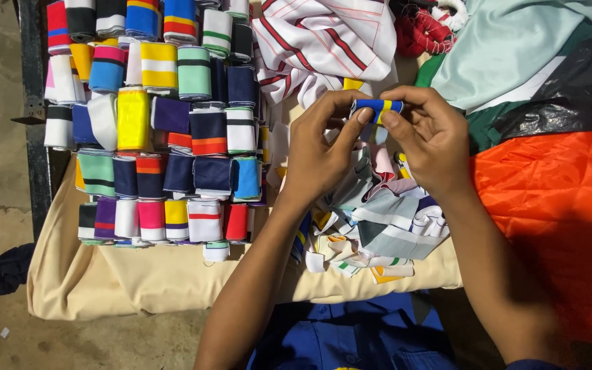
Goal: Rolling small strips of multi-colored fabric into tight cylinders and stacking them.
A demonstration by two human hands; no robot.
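Your desk (138, 281) is draped in a beige cloth, and the right side of it carries a big orange fabric (556, 205), with pale green cloth (508, 48) and a black shiny sheet (570, 89) lying farther off. At the far middle sits a white cloth with red stripes (323, 41), and just right of it a red bundle (423, 31). The left half of the desk holds rows of folded striped knit bands (166, 137) in many colours, packed side by side and touching. Near the middle, under your hands, lies a loose heap of unfolded bands (378, 219) in grey, white, yellow and navy. Your left hand (320, 147) and your right hand (426, 133) meet above that heap, well up from the cloth. Between them you hold a small blue band with a yellow stripe (377, 107): the fingers of both hands are pinched narrow on it, the left thumb and forefinger at its left end and the right ones at its right end. At the near edge your blue garment (351, 336) shows.
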